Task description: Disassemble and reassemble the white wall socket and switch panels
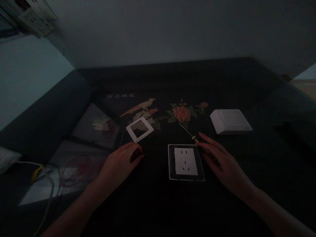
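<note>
A white wall socket point(185, 162) with a dark inner border lies face up on the dark table in front of me. To its right, my right hand point(219, 159) has its fingers closed over the handle of a thin screwdriver point(187, 130), whose shaft points away to the left. My left hand point(124, 161) rests on the table, fingers loosely curled and thumb apart, with nothing visible in it. Just beyond its knuckles lies a white square cover frame point(134, 136), perhaps touching them; I cannot tell.
A white box-like piece point(230, 121) sits at the right, beyond my right hand. Cables point(50, 184) and a white plug block point(8, 159) are at the left edge. Flower and bird pictures point(181, 113) decorate the tabletop. A grey wall point(158, 33) stands behind; the scene is dim.
</note>
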The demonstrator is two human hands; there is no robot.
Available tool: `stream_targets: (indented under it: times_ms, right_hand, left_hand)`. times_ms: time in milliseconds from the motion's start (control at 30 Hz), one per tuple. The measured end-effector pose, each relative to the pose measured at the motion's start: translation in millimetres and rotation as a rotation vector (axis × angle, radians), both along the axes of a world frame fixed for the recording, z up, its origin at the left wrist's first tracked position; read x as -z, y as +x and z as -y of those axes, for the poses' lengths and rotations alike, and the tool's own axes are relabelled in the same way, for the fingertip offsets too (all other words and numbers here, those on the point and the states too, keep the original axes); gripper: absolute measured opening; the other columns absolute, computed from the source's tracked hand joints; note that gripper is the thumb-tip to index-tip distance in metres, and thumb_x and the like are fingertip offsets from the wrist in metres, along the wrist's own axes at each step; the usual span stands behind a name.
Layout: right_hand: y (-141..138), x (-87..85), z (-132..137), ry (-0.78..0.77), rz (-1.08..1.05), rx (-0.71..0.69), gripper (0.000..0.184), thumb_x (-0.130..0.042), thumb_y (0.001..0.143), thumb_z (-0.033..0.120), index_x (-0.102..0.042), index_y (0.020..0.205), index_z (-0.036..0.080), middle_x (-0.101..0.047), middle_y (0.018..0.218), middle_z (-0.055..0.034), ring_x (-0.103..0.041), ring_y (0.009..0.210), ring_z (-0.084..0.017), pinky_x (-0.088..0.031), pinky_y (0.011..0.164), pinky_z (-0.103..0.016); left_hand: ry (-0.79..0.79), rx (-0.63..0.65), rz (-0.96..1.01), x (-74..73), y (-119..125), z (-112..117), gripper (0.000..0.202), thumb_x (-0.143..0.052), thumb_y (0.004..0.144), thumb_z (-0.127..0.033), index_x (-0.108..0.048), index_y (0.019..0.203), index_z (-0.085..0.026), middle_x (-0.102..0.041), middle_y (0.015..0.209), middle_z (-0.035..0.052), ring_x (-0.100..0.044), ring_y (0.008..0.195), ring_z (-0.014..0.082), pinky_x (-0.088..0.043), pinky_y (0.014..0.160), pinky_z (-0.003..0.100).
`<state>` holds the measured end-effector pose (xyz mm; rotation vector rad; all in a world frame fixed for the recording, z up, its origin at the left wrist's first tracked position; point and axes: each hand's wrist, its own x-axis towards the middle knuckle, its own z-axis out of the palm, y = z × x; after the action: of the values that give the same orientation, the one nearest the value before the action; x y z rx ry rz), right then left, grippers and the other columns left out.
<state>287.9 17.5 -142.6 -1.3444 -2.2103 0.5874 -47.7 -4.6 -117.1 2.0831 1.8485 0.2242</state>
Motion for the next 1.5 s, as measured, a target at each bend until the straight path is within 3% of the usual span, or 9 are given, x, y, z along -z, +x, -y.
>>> stream_targets:
  times_ms: [167, 300, 400, 533, 667, 1033, 1300, 1500]
  right_hand:
    - [4, -10.5, 6, 0.070, -0.076, 0.054, 0.029, -0.049, 0.099, 0.027, -0.058, 0.126, 0.026, -0.057, 0.139, -0.0115, -0.059, 0.126, -0.026, -0.052, 0.104, -0.049]
    - [3, -17.2, 13, 0.125, -0.056, -0.056, 0.033, -0.051, 0.098, 0.028, -0.052, 0.131, 0.028, -0.057, 0.139, -0.0112, -0.056, 0.130, -0.026, -0.048, 0.108, -0.051]
    - [-2, -15.9, 16, 0.147, 0.007, -0.177, 0.043, -0.056, 0.096, 0.034, -0.045, 0.137, 0.027, -0.054, 0.143, -0.0139, -0.050, 0.137, -0.030, -0.039, 0.114, -0.060]
    - [-8, -11.2, 18, 0.153, 0.114, -0.256, 0.076, -0.071, 0.083, 0.051, -0.038, 0.145, 0.024, -0.044, 0.153, -0.0202, -0.035, 0.145, -0.039, -0.028, 0.114, -0.070]
    - [-13, -11.8, 19, 0.126, 0.161, -0.245, 0.076, -0.074, 0.082, 0.039, -0.037, 0.147, 0.024, -0.041, 0.155, -0.0197, -0.035, 0.145, -0.038, -0.024, 0.115, -0.069]
    - [-18, -17.2, 29, 0.161, 0.209, -0.263, 0.074, -0.076, 0.081, 0.031, -0.037, 0.143, 0.024, -0.042, 0.152, -0.0222, -0.041, 0.141, -0.042, -0.037, 0.109, -0.069]
    - [-27, -15.0, 40, 0.057, 0.107, -0.263, 0.077, -0.074, 0.079, 0.021, -0.035, 0.145, 0.026, -0.040, 0.155, -0.0201, -0.046, 0.138, -0.039, -0.053, 0.100, -0.060]
    - [-30, -12.9, 40, 0.031, 0.098, -0.269, 0.074, -0.072, 0.081, 0.021, -0.035, 0.145, 0.026, -0.036, 0.158, -0.0186, -0.043, 0.141, -0.038, -0.051, 0.102, -0.060]
  left_hand:
    - [-0.006, 0.019, 0.022, 2.0, 0, -2, 0.010, -0.055, 0.091, -0.028, -0.063, 0.092, -0.023, -0.070, 0.093, 0.0034, -0.069, 0.080, 0.0218, -0.053, 0.069, 0.032]
    - [0.040, 0.027, 0.042, 2.7, -1, -2, 0.014, -0.055, 0.091, -0.032, -0.065, 0.092, -0.023, -0.070, 0.094, 0.0038, -0.069, 0.082, 0.0224, -0.053, 0.070, 0.033]
    - [0.089, 0.035, 0.085, 3.0, -1, -2, 0.015, -0.056, 0.091, -0.033, -0.067, 0.092, -0.023, -0.072, 0.092, 0.0032, -0.069, 0.079, 0.0214, -0.053, 0.070, 0.032]
    - [0.113, 0.058, 0.181, 3.3, 0, -1, 0.016, -0.057, 0.091, -0.033, -0.069, 0.090, -0.023, -0.074, 0.088, 0.0022, -0.070, 0.077, 0.0200, -0.055, 0.071, 0.030]
    - [0.120, 0.051, 0.267, 3.5, 1, 0, 0.015, -0.060, 0.091, -0.034, -0.070, 0.088, -0.024, -0.076, 0.087, 0.0018, -0.072, 0.077, 0.0203, -0.057, 0.073, 0.031]
    - [0.041, 0.028, 0.398, -4.0, 12, -2, 0.011, -0.062, 0.087, -0.028, -0.072, 0.087, -0.025, -0.078, 0.087, 0.0005, -0.073, 0.078, 0.0203, -0.059, 0.073, 0.032]
    - [0.130, -0.058, 0.572, -16.1, 28, 7, 0.005, -0.065, 0.082, -0.024, -0.070, 0.082, -0.021, -0.075, 0.081, 0.0007, -0.070, 0.075, 0.0177, -0.058, 0.071, 0.028]
    - [0.196, 0.093, 0.699, -18.3, 45, 20, 0.012, -0.066, 0.083, -0.011, -0.067, 0.084, -0.023, -0.072, 0.082, -0.0017, -0.070, 0.076, 0.0141, -0.056, 0.071, 0.024]
